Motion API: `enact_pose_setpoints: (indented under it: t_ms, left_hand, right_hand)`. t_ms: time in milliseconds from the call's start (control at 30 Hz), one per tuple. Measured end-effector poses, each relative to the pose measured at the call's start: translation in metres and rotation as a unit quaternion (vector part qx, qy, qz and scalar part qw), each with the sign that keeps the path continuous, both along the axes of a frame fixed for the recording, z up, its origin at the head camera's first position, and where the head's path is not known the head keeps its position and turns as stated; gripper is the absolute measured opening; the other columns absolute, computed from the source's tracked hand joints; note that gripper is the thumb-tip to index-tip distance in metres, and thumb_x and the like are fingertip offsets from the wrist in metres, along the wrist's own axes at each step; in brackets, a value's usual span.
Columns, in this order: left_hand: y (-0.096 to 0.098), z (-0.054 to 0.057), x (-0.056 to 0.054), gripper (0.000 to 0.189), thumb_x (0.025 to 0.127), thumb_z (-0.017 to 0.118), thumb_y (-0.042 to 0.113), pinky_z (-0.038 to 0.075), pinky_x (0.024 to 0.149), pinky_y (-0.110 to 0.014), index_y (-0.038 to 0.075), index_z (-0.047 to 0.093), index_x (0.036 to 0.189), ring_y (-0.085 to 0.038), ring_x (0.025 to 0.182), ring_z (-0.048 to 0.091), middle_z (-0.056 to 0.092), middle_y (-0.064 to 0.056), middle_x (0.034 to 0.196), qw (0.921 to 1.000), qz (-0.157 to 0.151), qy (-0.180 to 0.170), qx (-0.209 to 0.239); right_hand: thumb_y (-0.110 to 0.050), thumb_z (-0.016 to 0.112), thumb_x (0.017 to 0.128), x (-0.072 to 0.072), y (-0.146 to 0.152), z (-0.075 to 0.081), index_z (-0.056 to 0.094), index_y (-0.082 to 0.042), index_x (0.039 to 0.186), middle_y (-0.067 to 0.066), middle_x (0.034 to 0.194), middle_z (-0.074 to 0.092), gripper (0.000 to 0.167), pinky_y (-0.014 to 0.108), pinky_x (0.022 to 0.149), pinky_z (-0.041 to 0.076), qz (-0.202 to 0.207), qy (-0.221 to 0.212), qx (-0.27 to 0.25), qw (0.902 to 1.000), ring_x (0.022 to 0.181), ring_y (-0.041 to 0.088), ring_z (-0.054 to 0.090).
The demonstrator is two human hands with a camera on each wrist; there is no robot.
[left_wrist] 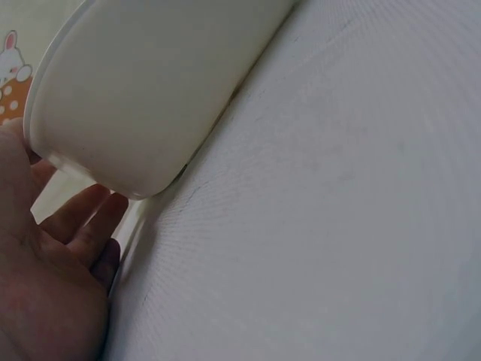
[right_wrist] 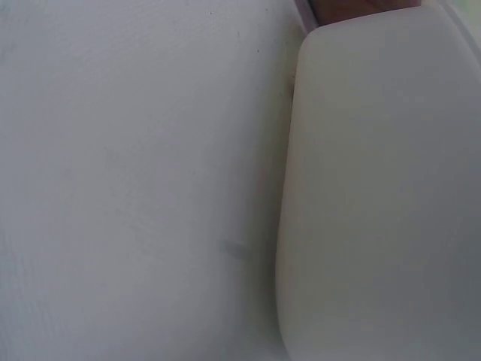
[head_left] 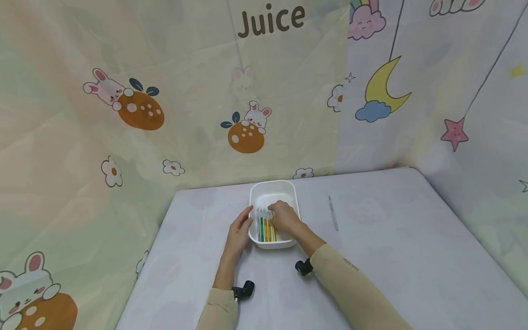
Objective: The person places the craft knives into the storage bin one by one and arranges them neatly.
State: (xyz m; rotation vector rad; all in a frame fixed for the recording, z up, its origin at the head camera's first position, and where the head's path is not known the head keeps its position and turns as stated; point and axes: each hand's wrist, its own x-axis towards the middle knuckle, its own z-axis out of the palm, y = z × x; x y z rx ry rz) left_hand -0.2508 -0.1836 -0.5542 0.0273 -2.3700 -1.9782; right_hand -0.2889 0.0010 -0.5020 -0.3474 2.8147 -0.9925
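Note:
A white plastic bin [head_left: 275, 245] with rounded corners stands on the table. Inside, on its left side, several slim pens [head_left: 261, 229] lie side by side, with clear upper ends and silver, green and yellow lower parts. My right hand [head_left: 284, 217] reaches into the bin from the right, its bent fingers pinching the upper part of the rightmost yellow pen [head_left: 274, 233]; the fingertips are partly hidden. Along the outer left wall my left hand [head_left: 238, 233] rests with relaxed fingers touching the bin. In the left wrist view, its fingers [left_wrist: 94, 218] lie by the bin's corner.
A single thin, pale pen [head_left: 333, 213] lies on the white tablecloth [head_left: 379, 238] to the right of the bin. Printed fabric [head_left: 198, 91] with rabbits and flowers hangs behind the table. Each wrist carries a small black camera [head_left: 304, 267].

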Motion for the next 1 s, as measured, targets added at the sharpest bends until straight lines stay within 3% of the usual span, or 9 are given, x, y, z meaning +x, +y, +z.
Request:
enact_pose_setpoints:
  t_ms: [233,500,700,1000]
  left_hand:
    - [-0.0009,-0.0015,-0.0001,0.04,0.109,0.054,0.025,0.03,0.127,-0.051,0.038,0.058,0.146,-0.023,0.156,0.034,0.046,0.009,0.162,1.0,0.001,0.004,0.004]
    - [-0.0035,-0.0019,0.0002,0.038,0.108,0.056,0.031,0.029,0.127,-0.051,0.04,0.058,0.145,-0.023,0.156,0.035,0.046,0.009,0.162,0.9999,-0.009,0.01,0.008]
    - [-0.0044,-0.0004,-0.0009,0.041,0.108,0.056,0.03,0.029,0.128,-0.051,0.03,0.057,0.149,-0.025,0.156,0.035,0.046,0.007,0.162,0.9998,-0.015,0.013,0.006]
    - [-0.0058,-0.0009,-0.003,0.042,0.108,0.055,0.026,0.029,0.127,-0.051,0.029,0.057,0.15,-0.024,0.156,0.036,0.047,0.007,0.162,0.9997,-0.015,0.018,0.003]
  right_hand:
    - [-0.006,0.076,0.092,-0.0018,-0.0017,-0.0027,0.066,-0.002,0.138,0.016,0.141,0.063,0.047,0.048,0.115,0.048,0.012,-0.01,-0.004,0.9999,0.129,0.028,0.06]
    - [-0.005,0.076,0.092,-0.002,-0.0036,-0.0017,0.065,-0.001,0.138,0.015,0.142,0.064,0.047,0.047,0.115,0.048,0.016,-0.022,-0.005,0.9996,0.124,0.027,0.061]
    - [-0.006,0.077,0.091,-0.0032,-0.0047,-0.0032,0.065,-0.001,0.137,0.015,0.142,0.065,0.048,0.046,0.111,0.051,0.017,-0.025,-0.008,0.9995,0.118,0.025,0.063]
    - [-0.008,0.076,0.093,-0.0071,-0.0055,-0.005,0.065,-0.001,0.138,0.015,0.142,0.065,0.048,0.043,0.106,0.053,0.022,-0.021,-0.007,0.9995,0.116,0.024,0.061]
